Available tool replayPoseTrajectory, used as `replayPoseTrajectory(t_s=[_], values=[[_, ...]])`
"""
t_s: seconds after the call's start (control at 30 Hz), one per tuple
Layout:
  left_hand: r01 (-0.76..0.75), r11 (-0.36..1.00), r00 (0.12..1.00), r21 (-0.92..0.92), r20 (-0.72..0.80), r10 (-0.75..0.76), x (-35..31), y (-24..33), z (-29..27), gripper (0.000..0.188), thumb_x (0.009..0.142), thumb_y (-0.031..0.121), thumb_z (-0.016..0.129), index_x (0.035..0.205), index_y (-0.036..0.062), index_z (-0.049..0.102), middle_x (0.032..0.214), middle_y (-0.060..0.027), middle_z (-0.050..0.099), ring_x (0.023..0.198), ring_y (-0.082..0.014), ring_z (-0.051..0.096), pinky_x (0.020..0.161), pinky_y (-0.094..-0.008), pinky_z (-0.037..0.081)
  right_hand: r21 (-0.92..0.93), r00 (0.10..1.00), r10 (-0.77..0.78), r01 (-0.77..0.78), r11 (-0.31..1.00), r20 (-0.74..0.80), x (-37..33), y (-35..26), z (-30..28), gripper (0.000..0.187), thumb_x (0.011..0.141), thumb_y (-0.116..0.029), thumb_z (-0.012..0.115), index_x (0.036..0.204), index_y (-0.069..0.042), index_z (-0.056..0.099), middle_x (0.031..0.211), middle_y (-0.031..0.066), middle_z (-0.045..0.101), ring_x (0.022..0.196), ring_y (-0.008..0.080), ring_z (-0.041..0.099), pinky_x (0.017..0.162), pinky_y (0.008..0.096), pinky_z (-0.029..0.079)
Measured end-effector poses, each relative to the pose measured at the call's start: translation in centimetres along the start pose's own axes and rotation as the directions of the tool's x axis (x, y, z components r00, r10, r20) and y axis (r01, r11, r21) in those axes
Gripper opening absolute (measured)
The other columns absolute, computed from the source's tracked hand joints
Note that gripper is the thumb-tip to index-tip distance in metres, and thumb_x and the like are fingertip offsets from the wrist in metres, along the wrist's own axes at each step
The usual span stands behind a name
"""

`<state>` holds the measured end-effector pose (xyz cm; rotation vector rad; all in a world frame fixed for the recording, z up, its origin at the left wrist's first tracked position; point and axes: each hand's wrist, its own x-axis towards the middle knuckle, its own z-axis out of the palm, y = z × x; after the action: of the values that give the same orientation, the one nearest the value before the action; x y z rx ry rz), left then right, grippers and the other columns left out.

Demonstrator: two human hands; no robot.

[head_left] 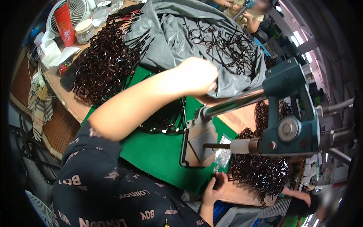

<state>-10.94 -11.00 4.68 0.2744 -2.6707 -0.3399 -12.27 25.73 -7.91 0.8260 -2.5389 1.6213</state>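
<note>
Your left hand [197, 75] reaches across the desk [242, 115], over the near edge of a grey cloth [166, 41]; your right hand [214, 191] waits low at the corner of the green mat [151, 149]. The step in hand appears to be the handling of dark glossy pieces [164, 123], which lie on the mat beneath your left forearm, with more on the cloth and in heaps to either side. The next move, as judged here, calls for your left hand to pass clear of the bench press [291, 109], whose slim rod [215, 145] points at a square block [202, 145] on its base. Pose: your left arm is bent at the elbow, its forearm slanting up and rightward; the hand is rounded, its fingers turned out of sight, so you cannot tell whether they grip anything. Your right fingers are partly curled, thumb apart, near a clear bag [224, 151] of small bits; whether that darkened gap contains a piece, you cannot tell.
</note>
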Motion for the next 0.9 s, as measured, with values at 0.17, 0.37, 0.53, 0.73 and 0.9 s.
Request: replayPoseTrajectory(t_s=[0.17,0.37,0.53,0.73,0.9], values=[[0.470,0.874,0.876,0.123,-0.189,-0.444,13.1,-12.9,11.0,0.019,0.080,0.016,0.051,0.091,0.0052,0.061,0.104,-0.0142,0.056,0.096,-0.0298,0.056,0.079,-0.0417,0.049,0.014,1.000,0.017,-0.017,1.000,-0.006,0.1,1.4,0.3,0.031,0.086,-0.004,0.053,0.115,0.002,0.045,0.102,0.0117,0.055,0.093,0.0188,0.053,0.086,0.0299,0.041],[0.464,0.844,0.886,0.270,-0.118,-0.449,13.9,-18.3,12.5,0.028,0.081,0.018,0.048,0.102,0.0077,0.064,0.127,-0.0122,0.046,0.129,-0.0281,0.030,0.105,-0.0450,0.025,-0.177,0.996,-0.078,0.070,0.982,-0.039,-0.9,1.5,0.1,0.024,0.087,-0.001,0.053,0.111,0.000,0.049,0.104,0.0096,0.053,0.094,0.0178,0.053,0.084,0.0292,0.044],[0.214,0.848,0.949,0.484,-0.310,-0.063,15.6,-11.4,7.3,0.021,0.074,0.019,0.054,0.086,0.0095,0.069,0.122,-0.0122,0.050,0.129,-0.0286,0.030,0.104,-0.0553,0.020,-0.118,0.995,-0.098,0.097,0.988,-0.007,0.0,1.4,0.0,0.020,0.083,0.001,0.052,0.103,0.002,0.047,0.096,0.0104,0.052,0.086,0.0179,0.053,0.081,0.0288,0.043],[0.056,0.998,0.747,0.017,-0.664,-0.031,12.8,-5.2,-2.4,0.022,0.078,0.017,0.055,0.093,0.0014,0.052,0.089,-0.0200,0.062,0.070,-0.0291,0.058,0.061,-0.0372,0.047,-0.182,0.990,-0.141,0.139,0.973,0.002,0.1,0.8,-0.2,0.018,0.085,-0.001,0.051,0.103,0.002,0.049,0.094,0.0103,0.054,0.087,0.0183,0.052,0.082,0.0286,0.042],[0.262,0.959,0.960,0.106,0.077,-0.270,9.4,-11.4,-0.3,0.040,0.079,0.038,0.060,0.101,0.0054,0.061,0.103,-0.0138,0.062,0.094,-0.0269,0.059,0.080,-0.0362,0.047,-0.075,0.990,-0.139,0.140,0.987,0.019,0.2,0.5,1.0,0.018,0.084,0.001,0.051,0.102,0.003,0.052,0.092,0.0113,0.055,0.085,0.0194,0.054,0.080,0.0292,0.043]])
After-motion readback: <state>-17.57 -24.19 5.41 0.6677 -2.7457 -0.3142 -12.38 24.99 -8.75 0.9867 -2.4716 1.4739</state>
